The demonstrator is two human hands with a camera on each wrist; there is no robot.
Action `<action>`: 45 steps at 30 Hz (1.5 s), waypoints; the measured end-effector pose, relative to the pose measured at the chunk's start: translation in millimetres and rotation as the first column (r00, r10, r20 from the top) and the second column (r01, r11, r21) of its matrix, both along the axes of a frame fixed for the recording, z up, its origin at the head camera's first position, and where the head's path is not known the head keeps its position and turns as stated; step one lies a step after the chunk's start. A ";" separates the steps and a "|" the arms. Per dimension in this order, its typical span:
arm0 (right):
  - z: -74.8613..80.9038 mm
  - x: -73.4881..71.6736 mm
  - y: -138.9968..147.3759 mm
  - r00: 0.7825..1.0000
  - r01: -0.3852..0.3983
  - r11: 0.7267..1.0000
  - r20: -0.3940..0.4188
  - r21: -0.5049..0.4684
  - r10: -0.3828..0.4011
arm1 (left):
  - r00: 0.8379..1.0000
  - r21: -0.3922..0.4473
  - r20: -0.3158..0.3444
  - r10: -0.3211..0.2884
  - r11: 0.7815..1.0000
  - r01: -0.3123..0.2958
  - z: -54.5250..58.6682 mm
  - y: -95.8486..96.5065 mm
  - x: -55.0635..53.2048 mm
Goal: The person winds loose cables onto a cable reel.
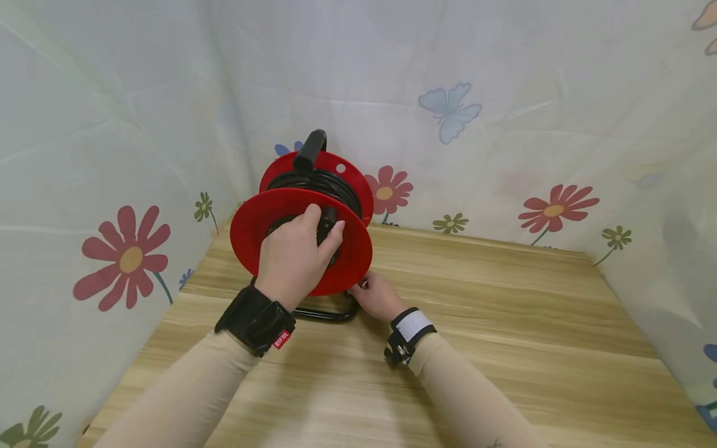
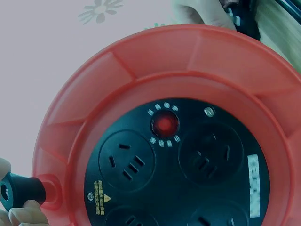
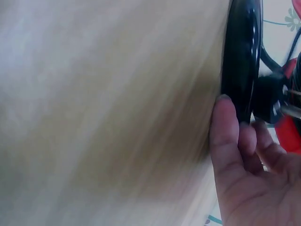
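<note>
A red cable reel (image 1: 358,246) with black cable (image 1: 313,180) wound between its discs stands on a black tube frame (image 1: 325,316). My left hand (image 1: 294,255) grips the black crank knob (image 2: 26,190) on the front disc. Sockets and a red button (image 2: 165,124) show on the black panel in the left wrist view. Low at the reel's right side, my right hand (image 1: 381,297) holds the frame's tube (image 3: 241,56), thumb on one side and fingers curled behind. A black plug (image 3: 269,99) with metal pins hangs close by those fingers.
The reel stands on a wood-grain table (image 1: 504,311). Pale curtains (image 1: 504,56) printed with flowers and butterflies rise behind it and at both sides. A black carry handle (image 1: 310,149) tops the reel.
</note>
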State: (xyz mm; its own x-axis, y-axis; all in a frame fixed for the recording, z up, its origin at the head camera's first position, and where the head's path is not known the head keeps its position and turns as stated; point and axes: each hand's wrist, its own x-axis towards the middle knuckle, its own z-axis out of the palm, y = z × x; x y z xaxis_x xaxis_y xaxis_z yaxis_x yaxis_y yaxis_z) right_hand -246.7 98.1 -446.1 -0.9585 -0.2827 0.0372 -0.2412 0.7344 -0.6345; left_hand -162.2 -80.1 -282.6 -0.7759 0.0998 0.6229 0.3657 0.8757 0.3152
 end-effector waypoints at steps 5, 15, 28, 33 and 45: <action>-5.6 -2.8 3.3 0.997 -0.037 0.998 0.063 0.041 0.035 | 1.000 0.001 0.002 -0.016 1.000 0.016 -5.5 5.0 -1.6; -3.4 -1.6 7.0 0.984 -0.010 0.998 0.181 0.067 -0.003 | 0.999 0.058 0.054 -0.009 0.998 0.005 -12.0 11.0 -1.3; -9.7 -4.4 5.5 0.970 0.057 0.998 0.234 0.023 -0.061 | 0.995 0.049 0.092 -0.026 0.999 0.022 -28.4 28.1 2.0; -8.6 -2.5 7.0 0.970 0.068 0.998 0.234 0.009 -0.068 | 0.993 0.053 0.114 -0.033 0.998 0.027 -32.4 33.8 3.5; -6.5 -2.9 8.0 0.972 0.010 0.998 0.233 -0.060 0.004 | 0.990 0.027 0.135 -0.046 0.999 0.043 -45.9 40.0 4.2</action>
